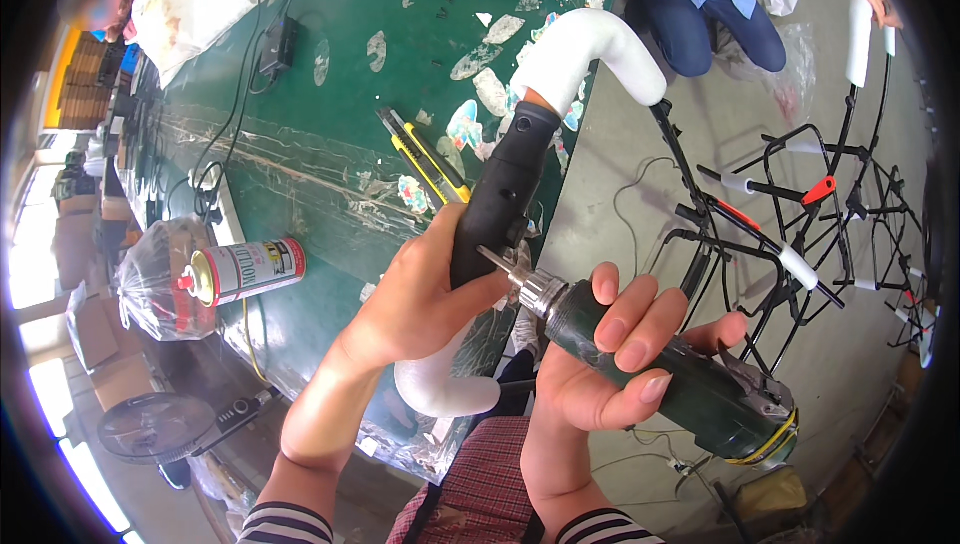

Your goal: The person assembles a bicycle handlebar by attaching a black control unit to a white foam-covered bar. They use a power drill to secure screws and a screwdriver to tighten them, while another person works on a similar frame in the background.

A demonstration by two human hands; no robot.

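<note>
My left hand is closed around a black plastic handle fitting with small holes in it. White foam-covered tubing bends away from its upper end to the right, and another white foam piece shows below my left hand. My right hand grips a dark green electric screwdriver, fingers wrapped round its body. The driver's silver tip points up-left and meets the side of the black fitting beside my left thumb. Any screw at the tip is too small to make out.
On the green table lie a yellow utility knife, a spray can, a black power adapter and peeled sticker scraps. Black tubular frames stand on the floor at right. Another person sits at far right. A fan stands lower left.
</note>
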